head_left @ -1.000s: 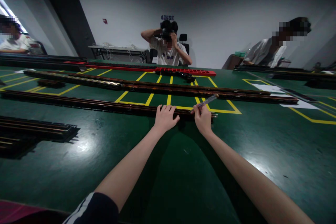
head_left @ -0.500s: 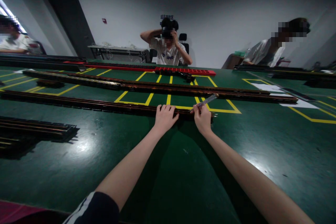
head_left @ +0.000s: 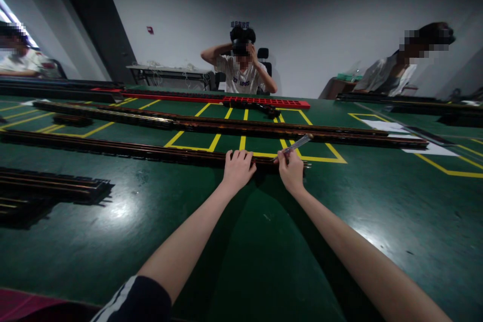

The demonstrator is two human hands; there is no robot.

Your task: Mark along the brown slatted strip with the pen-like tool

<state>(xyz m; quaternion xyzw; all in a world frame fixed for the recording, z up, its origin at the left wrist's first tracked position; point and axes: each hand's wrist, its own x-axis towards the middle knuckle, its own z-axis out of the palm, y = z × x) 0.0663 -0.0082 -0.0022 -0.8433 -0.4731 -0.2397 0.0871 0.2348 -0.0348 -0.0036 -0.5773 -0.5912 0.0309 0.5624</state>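
Note:
A long dark bundle of thin strips point(head_left: 132, 147) with a coppery sheen runs across the green table in front of me. My left hand point(head_left: 238, 168) rests on it near its right end, fingers spread over the top and thumb out to the side. A little to the right, my right hand point(head_left: 291, 171) pinches a slim pen-like tool with a clear barrel point(head_left: 300, 144). Its lower end points down at the strips, and its back end slants up to the right. Whether the tip touches them I cannot tell.
Behind lies another long dark bundle point(head_left: 234, 124) across yellow tape lines. Shorter dark pieces point(head_left: 53, 186) sit at the left. A red slotted rack point(head_left: 264, 102) and white papers point(head_left: 430, 150) lie farther back. Three people sit around the table; the one opposite point(head_left: 243, 68) has both hands at the head.
My hands and the pen-like tool have hardly moved. The person at the right has shifted slightly to the right.

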